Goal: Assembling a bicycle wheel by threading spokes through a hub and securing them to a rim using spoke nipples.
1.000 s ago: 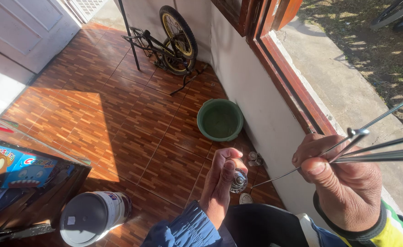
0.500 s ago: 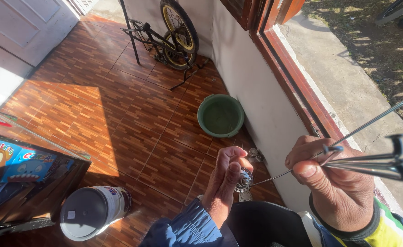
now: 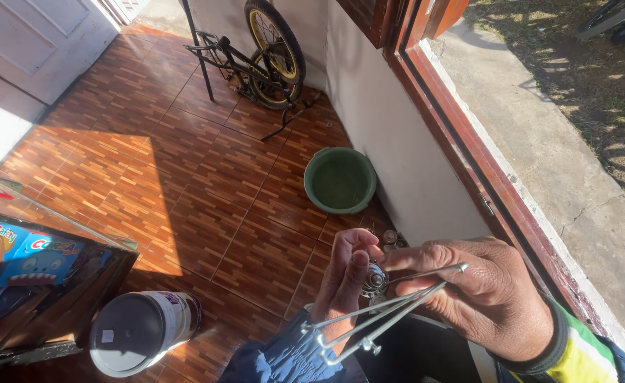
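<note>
Between the fingers of the left hand and the right hand, a small round silver metal hub is pinched. Thin silver metal spokes are clasped under the right fingers. Beyond the fingertips, a round green plastic basin is seen on the floor.

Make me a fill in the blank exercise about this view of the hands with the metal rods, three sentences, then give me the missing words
1. The right hand holds a bundle of thin metal ____ that reach down past the left wrist.
2. The left hand pinches a small round metal part between its ____.
3. On the tiled floor by the white wall stands a round basin coloured ____.

Missing words: rods; fingers; green
</note>
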